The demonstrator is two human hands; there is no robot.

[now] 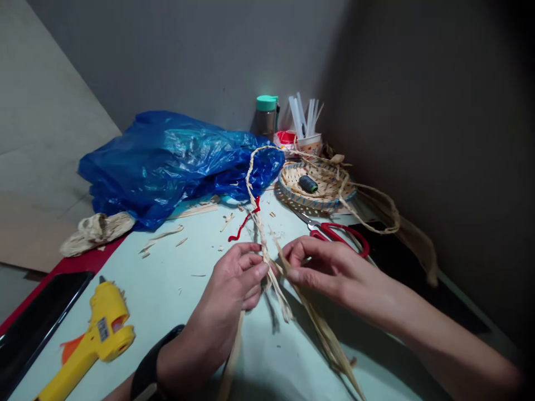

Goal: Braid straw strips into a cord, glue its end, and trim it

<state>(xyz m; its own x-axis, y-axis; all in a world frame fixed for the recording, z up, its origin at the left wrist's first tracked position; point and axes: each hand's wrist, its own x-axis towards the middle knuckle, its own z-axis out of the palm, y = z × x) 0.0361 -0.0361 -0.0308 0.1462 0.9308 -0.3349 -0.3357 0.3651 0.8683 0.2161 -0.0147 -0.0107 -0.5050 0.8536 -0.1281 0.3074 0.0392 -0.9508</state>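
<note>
1. The left hand [240,278] reaches in from the lower left, back of the hand toward the camera and fingers curled; thumb and fingertips pinch the braided cord [249,175] near its working end.
2. The right hand [324,264] comes from the lower right, forearm slanting across the table [200,323], wrist slightly bent, its thumb and index finger gripping a long fibre strand [320,323] that trails toward the near edge.
3. The two hands are close together but apart, above the table.
4. From the left fingertips, the braided cord runs away past a red fuzzy tie [242,224] and curves toward the woven basket [288,186].
</note>
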